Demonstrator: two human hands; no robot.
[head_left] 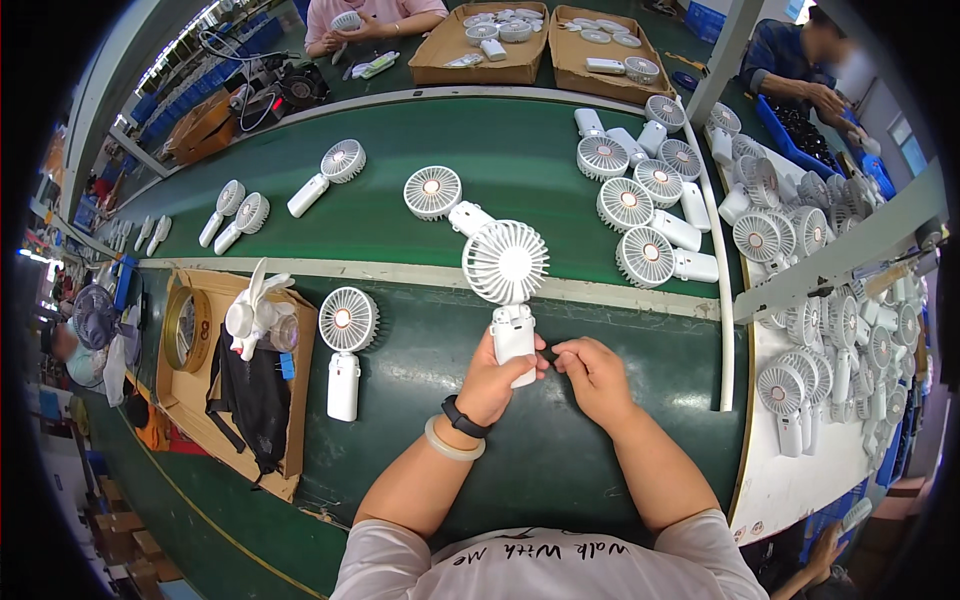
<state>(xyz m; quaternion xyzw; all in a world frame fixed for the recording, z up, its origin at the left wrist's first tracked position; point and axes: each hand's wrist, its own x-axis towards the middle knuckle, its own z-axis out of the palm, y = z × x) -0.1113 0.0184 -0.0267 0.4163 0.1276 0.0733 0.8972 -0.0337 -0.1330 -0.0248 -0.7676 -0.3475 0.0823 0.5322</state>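
My left hand is wrapped round the handle of a white handheld fan, its round grille pointing up and away from me. A dark watch and a pale bangle sit on that wrist. Just right of the handle, my right hand has its fingers curled in, close to my left fingertips, with nothing visible in them. To the left of my hands a second white fan lies on the green bench. Beyond the held fan, another fan lies on the green belt, its handle partly hidden behind the held fan's head.
A cardboard box with a black bag and tape roll stands left. Several fans crowd the belt's right end beside a white pipe. More fans cover the right-hand table. Co-workers sit across the belt, near open cartons.
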